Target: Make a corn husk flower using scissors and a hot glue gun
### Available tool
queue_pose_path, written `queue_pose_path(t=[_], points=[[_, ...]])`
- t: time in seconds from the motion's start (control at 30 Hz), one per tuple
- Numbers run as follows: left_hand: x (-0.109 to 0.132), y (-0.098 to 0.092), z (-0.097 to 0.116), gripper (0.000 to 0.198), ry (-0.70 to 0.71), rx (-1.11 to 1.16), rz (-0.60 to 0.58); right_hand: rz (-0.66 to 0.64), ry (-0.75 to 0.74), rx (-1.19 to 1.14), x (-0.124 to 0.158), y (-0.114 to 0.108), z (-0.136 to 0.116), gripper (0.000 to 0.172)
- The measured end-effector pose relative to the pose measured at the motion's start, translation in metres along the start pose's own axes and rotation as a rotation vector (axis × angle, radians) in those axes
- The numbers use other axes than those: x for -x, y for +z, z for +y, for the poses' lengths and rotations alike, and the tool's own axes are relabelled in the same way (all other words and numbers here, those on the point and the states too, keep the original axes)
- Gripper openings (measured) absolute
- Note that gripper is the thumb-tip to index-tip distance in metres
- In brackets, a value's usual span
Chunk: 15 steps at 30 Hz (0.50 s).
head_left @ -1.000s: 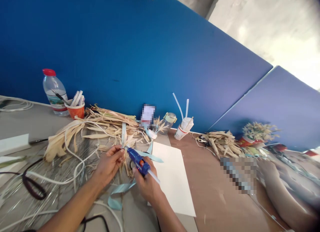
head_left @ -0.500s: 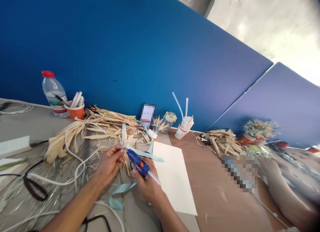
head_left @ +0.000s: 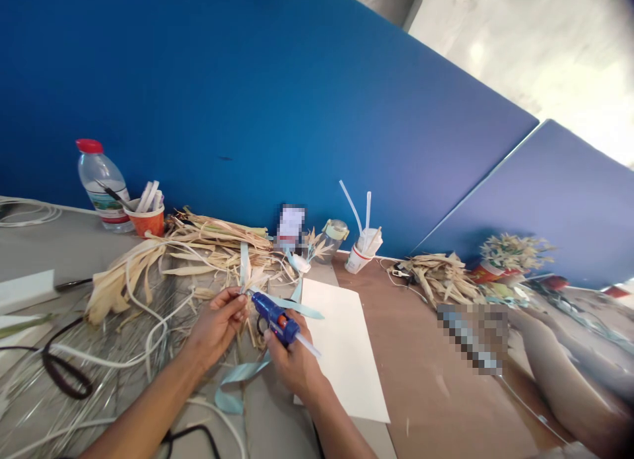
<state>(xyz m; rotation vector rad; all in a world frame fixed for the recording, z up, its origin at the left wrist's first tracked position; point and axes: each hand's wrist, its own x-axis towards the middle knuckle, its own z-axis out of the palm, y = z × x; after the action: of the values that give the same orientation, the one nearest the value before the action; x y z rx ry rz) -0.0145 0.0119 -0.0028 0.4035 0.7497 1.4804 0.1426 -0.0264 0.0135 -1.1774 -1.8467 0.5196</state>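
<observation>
My right hand (head_left: 292, 356) is wrapped around a blue hot glue gun (head_left: 270, 314), from whose back end a translucent glue stick (head_left: 308, 344) juts out. The gun's nozzle points left, close to the fingertips of my left hand (head_left: 222, 317). Those fingers are pinched on a pale corn husk piece (head_left: 255, 279), where a light blue ribbon (head_left: 244, 264) also meets them; the exact grip is too small to make out. Another stretch of ribbon (head_left: 297, 306) passes behind the gun, and a curled ribbon end (head_left: 230, 399) lies below, between my forearms.
Dried corn husks (head_left: 212, 241), thin wires (head_left: 113, 373) and a white cable (head_left: 161, 323) cover the left side. Behind stand a bottle (head_left: 102, 185), an orange paper cup (head_left: 148, 222), a jar (head_left: 334, 238) and a cup with glue sticks (head_left: 359, 259). White paper (head_left: 347, 353) lies right; another person's arm (head_left: 559, 373) is farther right.
My hands and the glue gun hold nearly the same pose, the nozzle still by my left fingertips. The view has shifted slightly. The other person's arm at the right has moved a little.
</observation>
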Motion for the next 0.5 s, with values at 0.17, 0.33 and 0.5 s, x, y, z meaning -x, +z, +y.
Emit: queue_pose_path(t=[0.17, 0.33, 0.5], points=[[-0.0005, -0.0019, 0.0001, 0.023, -0.011, 0.002, -0.023, 0.038, -0.016, 0.021, 0.0013, 0.0019, 0.0032, 0.007], [-0.0003, -0.0011, 0.0005, 0.023, -0.002, -0.005, -0.011, 0.043, -0.023, 0.018, 0.0028, 0.0029, 0.0047, 0.007], [-0.0009, -0.0018, -0.0006, 0.023, -0.004, -0.009, -0.023, 0.052, -0.011, 0.018, 0.0020, 0.0021, 0.0052, 0.008]])
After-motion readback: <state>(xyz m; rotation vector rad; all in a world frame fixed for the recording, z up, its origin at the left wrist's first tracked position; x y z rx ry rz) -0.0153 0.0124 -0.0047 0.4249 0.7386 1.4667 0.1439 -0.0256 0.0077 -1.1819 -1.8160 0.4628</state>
